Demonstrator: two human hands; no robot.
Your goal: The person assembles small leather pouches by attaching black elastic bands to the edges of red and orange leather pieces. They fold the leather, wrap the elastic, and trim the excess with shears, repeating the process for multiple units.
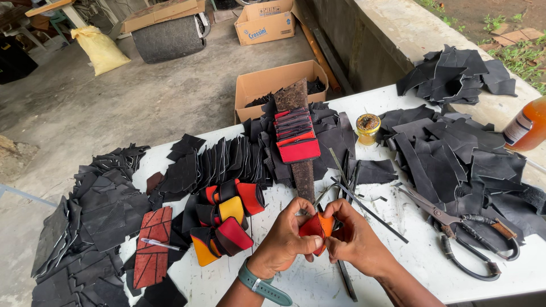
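Both my hands meet over the white table near its front edge. My left hand, with a green watch on the wrist, and my right hand pinch a small folded red and orange leather piece between them. Left of my hands lies a cluster of folded red, yellow and black pieces. Behind my hands a stack of red and black pieces rests on a long dark strip.
Black leather offcuts cover the table's right and left sides. Large scissors lie at right, a small glue jar behind, an orange bottle at far right. A red patterned piece with a pen lies left. Cardboard boxes stand on the floor.
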